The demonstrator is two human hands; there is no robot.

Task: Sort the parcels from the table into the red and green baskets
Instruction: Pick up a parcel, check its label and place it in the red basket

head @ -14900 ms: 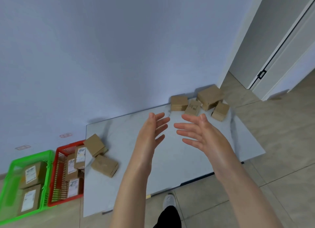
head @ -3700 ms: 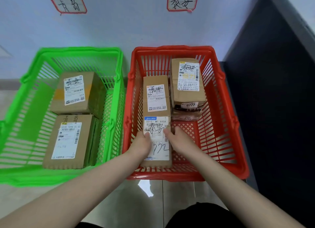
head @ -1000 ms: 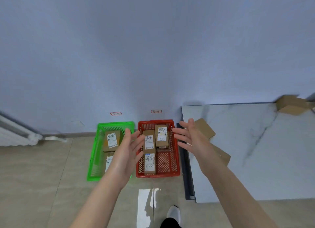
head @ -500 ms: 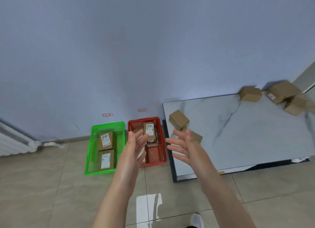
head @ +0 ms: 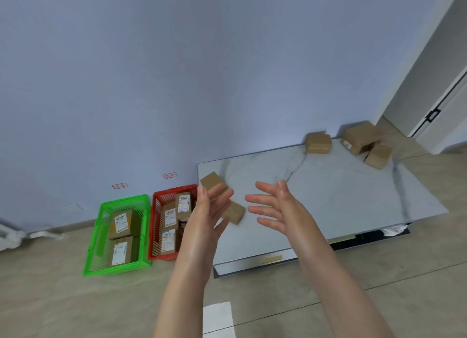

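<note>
Your left hand (head: 206,217): raised, palm turned inward, fingers straight and fanned, gripping nothing; in this view it overlaps the desk's left edge.
Your right hand (head: 280,209): lifted level with the other, palm facing it, fingers spread and empty; a clear gap separates the two hands.
Nearest parcels: the corner parcel (head: 213,181), a plain brown box, sits at the desk's far left corner. The second parcel (head: 236,213) lies just nearer you, partly hidden behind your left fingertips.
Desk (head: 341,193): a pale marbled top, its far edge against the wall.
Far parcels: three more brown boxes lie toward the far right corner. The wall-side parcel (head: 319,143) is at the far edge. The large parcel (head: 361,137) has a small label on its side, and the small parcel (head: 378,156) is just beside it on the near side.
Red basket (head: 156,221): on the floor just beside the desk's left edge, holding labelled red-basket parcels (head: 183,206); you cannot tell the exact count.
Green basket (head: 97,239): just beside the red one, on its left, with two labelled green-basket parcels (head: 122,220), one behind the other.
Wall signs (head: 170,175): two small red-bordered tags, one above each basket; the writing is too small to read.
</note>
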